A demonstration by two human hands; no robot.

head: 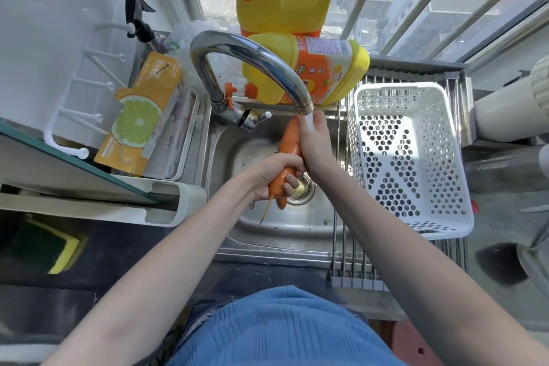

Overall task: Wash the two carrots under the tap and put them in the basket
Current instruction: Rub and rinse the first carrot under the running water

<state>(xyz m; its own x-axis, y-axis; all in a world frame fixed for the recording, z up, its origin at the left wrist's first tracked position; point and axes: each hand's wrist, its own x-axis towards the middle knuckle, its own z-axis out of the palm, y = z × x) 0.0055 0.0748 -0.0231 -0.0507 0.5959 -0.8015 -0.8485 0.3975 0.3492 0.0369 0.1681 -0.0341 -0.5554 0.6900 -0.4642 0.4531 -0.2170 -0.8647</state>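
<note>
Left hand (274,174) clamped round carrots (289,140) under running tap (306,107) — right hand (315,140) flat against them, fingers together; white basket (445,187) empty.

Glossy metal tap (252,68) and sink (234,142) — perforated white plastic basket (410,157)

Bright daylight thru window (386,9); sun patch in basket (439,128); edges fisheye-warped.
</note>
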